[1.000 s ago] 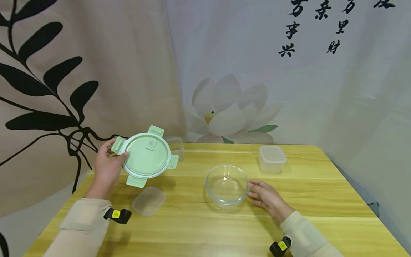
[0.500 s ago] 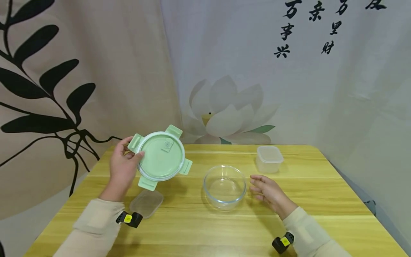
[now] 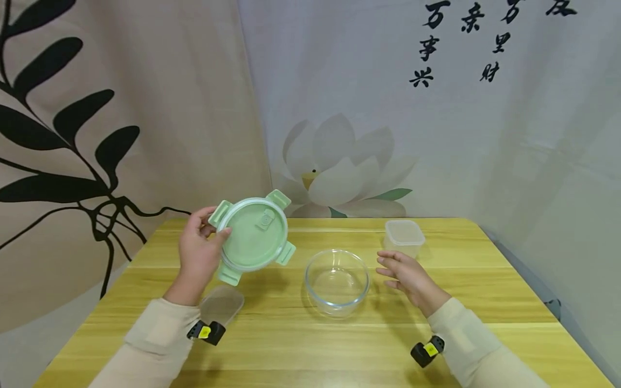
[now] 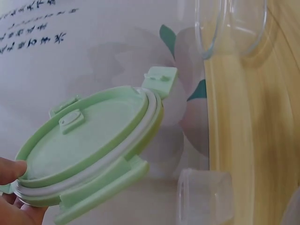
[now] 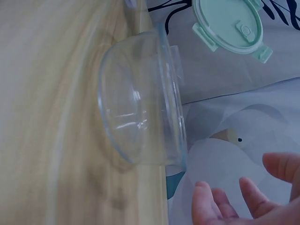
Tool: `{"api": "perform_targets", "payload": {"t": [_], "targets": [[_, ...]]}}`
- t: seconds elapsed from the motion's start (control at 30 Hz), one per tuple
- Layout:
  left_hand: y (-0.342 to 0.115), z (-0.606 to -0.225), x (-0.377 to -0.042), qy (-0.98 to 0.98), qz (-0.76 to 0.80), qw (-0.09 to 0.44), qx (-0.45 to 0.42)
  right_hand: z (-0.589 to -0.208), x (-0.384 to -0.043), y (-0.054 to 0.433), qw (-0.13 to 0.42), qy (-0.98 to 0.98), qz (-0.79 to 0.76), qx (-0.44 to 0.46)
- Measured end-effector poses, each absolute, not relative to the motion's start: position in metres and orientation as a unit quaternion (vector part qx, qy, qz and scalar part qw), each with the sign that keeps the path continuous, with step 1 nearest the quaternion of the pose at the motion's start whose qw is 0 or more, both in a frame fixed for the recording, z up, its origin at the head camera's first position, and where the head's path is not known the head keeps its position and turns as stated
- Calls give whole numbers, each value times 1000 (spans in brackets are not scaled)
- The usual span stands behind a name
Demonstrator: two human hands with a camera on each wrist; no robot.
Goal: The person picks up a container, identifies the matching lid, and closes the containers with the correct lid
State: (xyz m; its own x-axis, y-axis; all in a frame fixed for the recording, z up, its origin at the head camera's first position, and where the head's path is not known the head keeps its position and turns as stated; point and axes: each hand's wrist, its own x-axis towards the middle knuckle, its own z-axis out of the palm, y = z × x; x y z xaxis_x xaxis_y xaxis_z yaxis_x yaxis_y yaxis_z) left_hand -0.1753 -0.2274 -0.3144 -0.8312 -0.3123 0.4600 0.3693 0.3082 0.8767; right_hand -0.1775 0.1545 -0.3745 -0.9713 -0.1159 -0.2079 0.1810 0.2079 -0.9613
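Lid of pale-green plastic (image 3: 254, 235), round and four-clipped, hangs left of centre frame, pinched by the left grip (image 3: 200, 256) at one edge, probably to leave its rim free; the right grip (image 3: 411, 280), loose and empty, hovers beside the round clear-glass bowl (image 3: 337, 285) near centre. Yellow wood-grain tabletop (image 3: 335, 347) fills the lower frame before lotus-printed pale cloth (image 3: 330, 59).

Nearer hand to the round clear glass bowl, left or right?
Right. The right hand is just right of the bowl, not touching it; the left hand is farther off to its left, holding the round green plastic lid.
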Motion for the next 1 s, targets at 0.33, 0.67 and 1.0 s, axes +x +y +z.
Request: {"api": "perform_targets", "payload": {"t": [0.33, 0.67, 1.0], "targets": [[-199, -318, -175, -785, -551, 269, -83, -355, -188, 144, 115, 767, -631, -5], [-172, -320, -172, -790, -538, 270, -121, -336, -186, 134, 120, 762, -636, -17], [-149, -325, -173, -776, -522, 307, -178, -329, -184, 108, 148, 744, -651, -30]]}}
